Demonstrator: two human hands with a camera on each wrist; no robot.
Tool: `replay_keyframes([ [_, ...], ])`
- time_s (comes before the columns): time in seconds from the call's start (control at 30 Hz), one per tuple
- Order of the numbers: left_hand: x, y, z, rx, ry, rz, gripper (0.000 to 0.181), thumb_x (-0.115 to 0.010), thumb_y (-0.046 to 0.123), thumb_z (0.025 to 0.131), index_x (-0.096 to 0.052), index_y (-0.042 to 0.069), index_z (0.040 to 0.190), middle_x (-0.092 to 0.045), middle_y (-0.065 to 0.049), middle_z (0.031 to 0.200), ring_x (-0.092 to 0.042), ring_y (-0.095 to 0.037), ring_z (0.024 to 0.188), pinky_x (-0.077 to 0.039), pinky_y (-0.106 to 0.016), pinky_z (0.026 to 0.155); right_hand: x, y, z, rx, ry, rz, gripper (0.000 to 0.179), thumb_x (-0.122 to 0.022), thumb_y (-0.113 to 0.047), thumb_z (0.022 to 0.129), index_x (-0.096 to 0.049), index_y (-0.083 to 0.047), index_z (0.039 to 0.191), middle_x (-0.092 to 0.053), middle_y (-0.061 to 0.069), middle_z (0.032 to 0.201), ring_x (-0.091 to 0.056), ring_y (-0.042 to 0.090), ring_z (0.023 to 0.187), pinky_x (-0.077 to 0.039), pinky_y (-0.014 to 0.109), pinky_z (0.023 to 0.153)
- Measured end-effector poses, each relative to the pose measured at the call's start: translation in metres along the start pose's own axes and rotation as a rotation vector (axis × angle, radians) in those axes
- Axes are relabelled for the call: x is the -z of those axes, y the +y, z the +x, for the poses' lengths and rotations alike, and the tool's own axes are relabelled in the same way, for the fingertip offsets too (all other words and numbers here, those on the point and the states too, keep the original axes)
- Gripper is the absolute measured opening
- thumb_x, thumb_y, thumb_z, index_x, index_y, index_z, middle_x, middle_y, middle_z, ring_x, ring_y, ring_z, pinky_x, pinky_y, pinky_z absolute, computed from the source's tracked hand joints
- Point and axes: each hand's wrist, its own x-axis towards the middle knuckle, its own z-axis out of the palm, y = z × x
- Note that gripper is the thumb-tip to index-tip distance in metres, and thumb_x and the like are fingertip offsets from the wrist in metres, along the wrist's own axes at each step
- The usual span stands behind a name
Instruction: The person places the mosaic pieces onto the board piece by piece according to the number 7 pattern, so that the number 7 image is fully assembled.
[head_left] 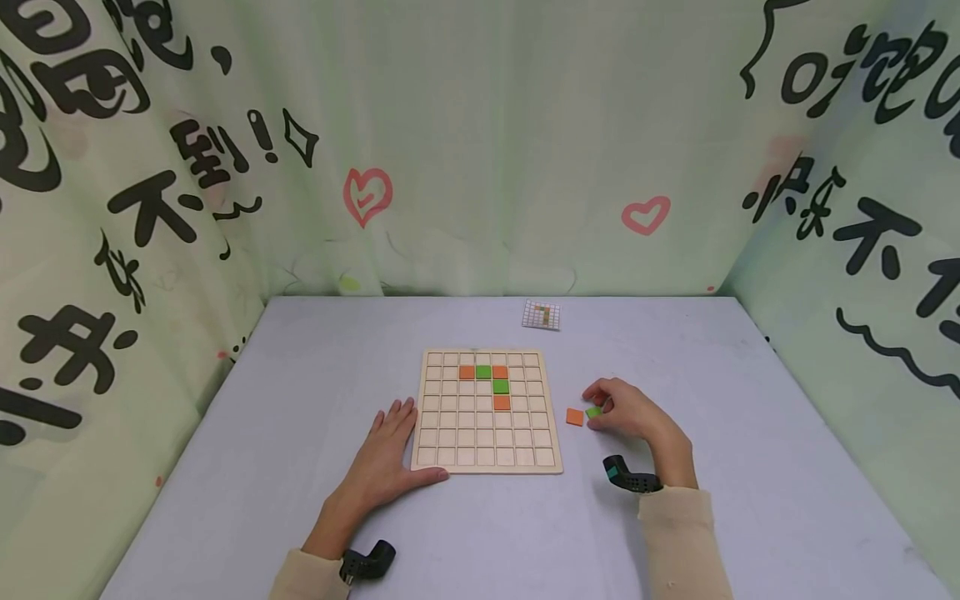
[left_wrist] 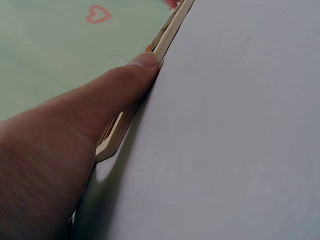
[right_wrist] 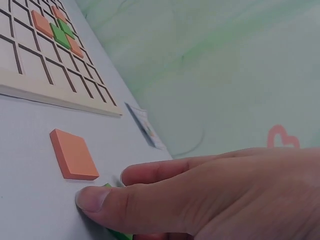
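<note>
A wooden grid board lies flat, with orange and green square tiles in some of its cells. Three of these, orange, green and orange, form a row, and a green and an orange tile run down from its right end. My left hand rests spread at the board's lower left corner, its thumb along the front edge. Right of the board, my right hand pinches a green tile between thumb and fingers, low at the table. Beside it lies a loose orange tile.
Behind the board is a small card printed with a grid pattern. The pale table is enclosed by a light green curtain with black writing and pink hearts. Black bands sit on both wrists.
</note>
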Motion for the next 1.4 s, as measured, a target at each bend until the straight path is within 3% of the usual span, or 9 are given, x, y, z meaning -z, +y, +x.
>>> replay_keyframes([
  [0.4, -0.0007, -0.0016, 0.0002, 0.001, -0.008, 0.001, 0.115, -0.075, 0.071, 0.072, -0.034, 0.002, 0.155, -0.03, -0.014, 0.164, -0.019, -0.031, 0.156, -0.015, -0.05, 0.129, 0.0013, 0.0016, 0.0009, 0.007, 0.016, 0.007, 0.036, -0.081, -0.011, 0.083, -0.065, 0.002, 0.113, -0.062, 0.012, 0.098, -0.054, 0.024, 0.091, -0.05, 0.037, 0.081],
  [0.87, -0.0015, -0.0016, 0.0013, 0.01, -0.011, 0.011, 0.115, -0.075, 0.071, 0.072, -0.035, 0.003, 0.155, -0.03, -0.013, 0.165, -0.019, -0.031, 0.156, -0.014, -0.05, 0.129, 0.0002, 0.0019, 0.0027, -0.006, 0.052, 0.001, 0.028, -0.082, -0.012, 0.081, -0.062, -0.002, 0.097, -0.061, 0.009, 0.092, -0.055, 0.022, 0.087, -0.047, 0.033, 0.078],
  [1.4, -0.0021, -0.0023, 0.0015, 0.002, -0.008, 0.018, 0.115, -0.074, 0.071, 0.071, -0.035, 0.002, 0.155, -0.03, -0.014, 0.164, -0.02, -0.032, 0.156, -0.016, -0.051, 0.129, -0.0031, -0.0002, 0.0068, -0.052, 0.105, -0.003, 0.024, -0.078, -0.011, 0.087, -0.061, -0.004, 0.102, -0.06, 0.009, 0.092, -0.053, 0.022, 0.087, -0.046, 0.032, 0.075],
])
